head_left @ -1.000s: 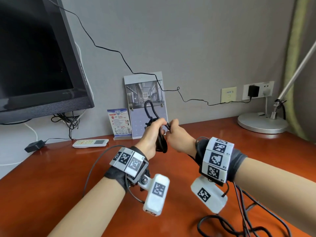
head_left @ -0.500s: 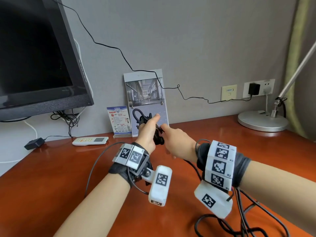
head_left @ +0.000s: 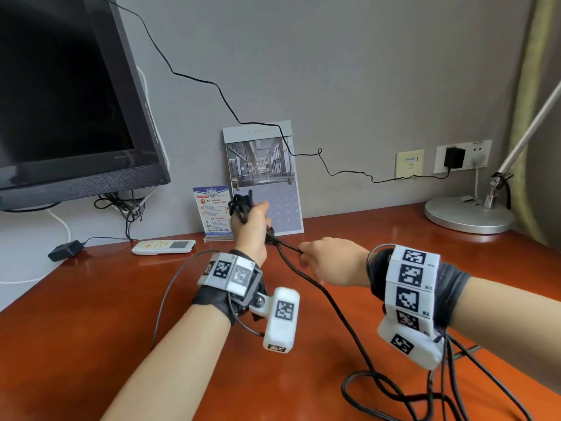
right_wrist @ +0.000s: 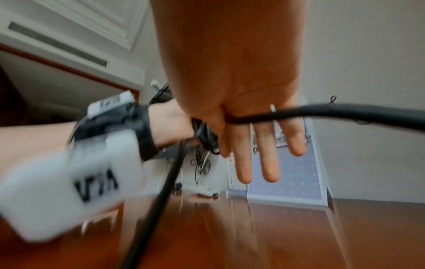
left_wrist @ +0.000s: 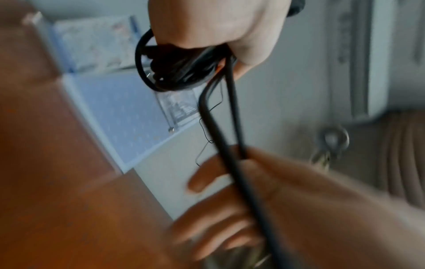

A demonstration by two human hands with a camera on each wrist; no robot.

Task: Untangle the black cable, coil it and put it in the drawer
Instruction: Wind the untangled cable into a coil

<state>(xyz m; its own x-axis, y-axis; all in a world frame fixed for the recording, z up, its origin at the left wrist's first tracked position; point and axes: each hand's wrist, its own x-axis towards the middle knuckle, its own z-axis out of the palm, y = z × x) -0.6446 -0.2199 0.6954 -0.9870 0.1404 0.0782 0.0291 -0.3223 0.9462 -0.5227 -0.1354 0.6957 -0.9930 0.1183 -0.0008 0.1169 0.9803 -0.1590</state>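
Above desk (head_left: pixel 91 314) | left hand (head_left: pixel 250 229) grips coiled black cable (head_left: pixel 318 287) | right hand (head_left: pixel 331 262) pinches strand

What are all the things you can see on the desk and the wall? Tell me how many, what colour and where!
Black cable: one, bundle in left hand, rest trailing over desk.
Reddish-brown wooden desk: one, underneath everything.
Black flat monitor: one, far left.
White remote control: one, below monitor.
Blue-grey wall calendar: one, leaning on wall.
Blue-white info card: one, beside calendar.
Silver lamp base: one, far right.
Black plug adapter: one, in wall socket.
Left hand: grips bundle.
Right hand: pinches cable.
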